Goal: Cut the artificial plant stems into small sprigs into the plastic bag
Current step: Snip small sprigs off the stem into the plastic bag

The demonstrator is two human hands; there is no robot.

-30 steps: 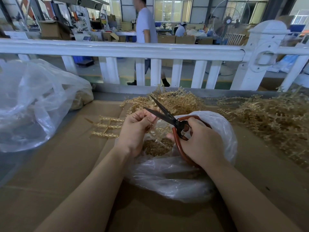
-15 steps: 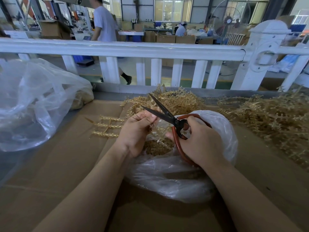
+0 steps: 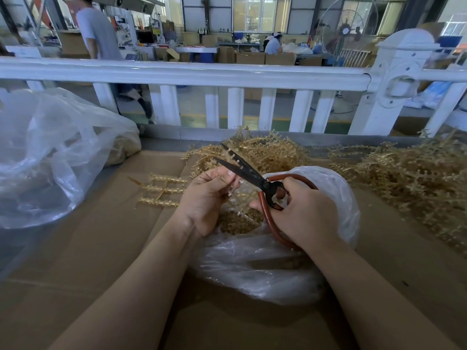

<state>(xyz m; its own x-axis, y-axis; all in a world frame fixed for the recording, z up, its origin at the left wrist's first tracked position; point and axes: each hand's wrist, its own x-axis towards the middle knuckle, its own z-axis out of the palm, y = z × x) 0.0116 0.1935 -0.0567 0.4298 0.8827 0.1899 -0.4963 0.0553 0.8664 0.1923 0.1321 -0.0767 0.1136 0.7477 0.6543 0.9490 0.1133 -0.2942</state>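
While the left hand point(image 3: 204, 198) pinches a pale stem point(image 3: 233, 188) above the open plastic bag point(image 3: 336, 195), the right hand point(image 3: 300, 213) grips the scissors point(image 3: 249, 173), blades parted and pointing far-left, just right of the stem.

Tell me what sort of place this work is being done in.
Most likely a factory or packing workshop floor. Stacked cardboard boxes stand at the benches behind the white railing, a large industrial fan stands at the back, and loose piles of golden artificial plant stems cover the cardboard-lined table.
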